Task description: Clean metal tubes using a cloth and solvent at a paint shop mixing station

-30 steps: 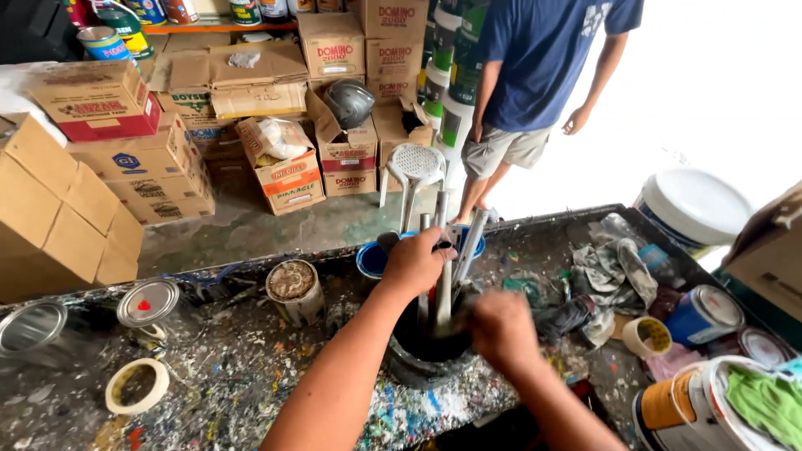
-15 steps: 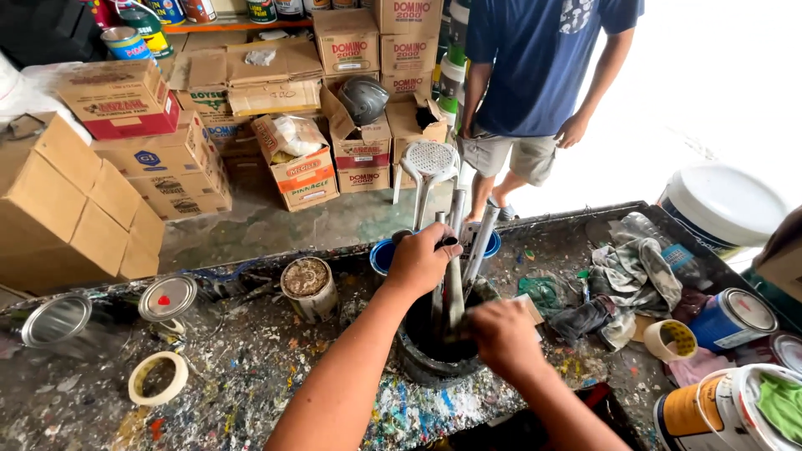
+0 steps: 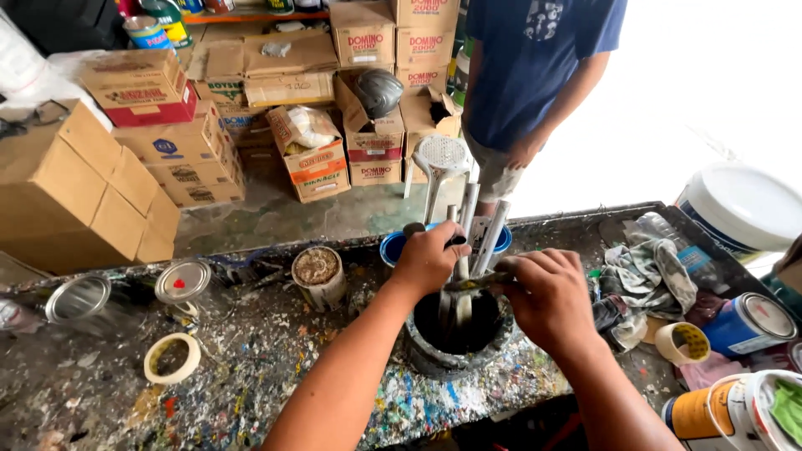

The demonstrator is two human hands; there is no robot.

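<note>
Stick tip hidden inside black can (image 3: 458, 347); contents dark. Left hand (image 3: 430, 259) grips stick (image 3: 462, 288); right hand (image 3: 547, 296) pinches the can's rim.

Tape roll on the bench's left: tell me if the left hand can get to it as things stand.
Probably yes. The tape roll lies bare on the bench, nothing between, but the left hand grips a stick in the can.

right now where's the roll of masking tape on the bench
In the head view the roll of masking tape lies flat on the paint-spattered bench, at the left, just below the loose can lid and well left of the black paint can.
</note>
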